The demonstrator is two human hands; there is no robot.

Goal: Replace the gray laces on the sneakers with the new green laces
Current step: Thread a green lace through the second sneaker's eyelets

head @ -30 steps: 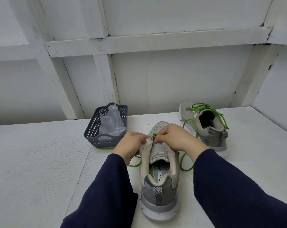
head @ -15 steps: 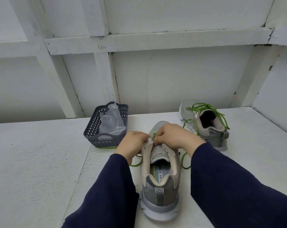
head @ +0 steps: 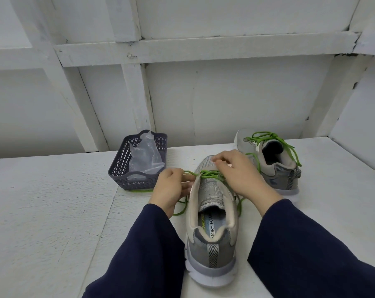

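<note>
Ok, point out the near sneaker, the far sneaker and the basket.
near sneaker (head: 212, 253), head view, on its heel.
far sneaker (head: 284, 175), head view, on its heel side.
basket (head: 121, 160), head view, on its left wall.

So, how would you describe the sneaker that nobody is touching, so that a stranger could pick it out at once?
Look at the white table, then at its far right side, near the white wall: a gray sneaker stands there with its heel toward the camera. Unlike the nearer gray sneaker, mostly unlaced, its green laces already cross its top, loose ends hanging.
</note>
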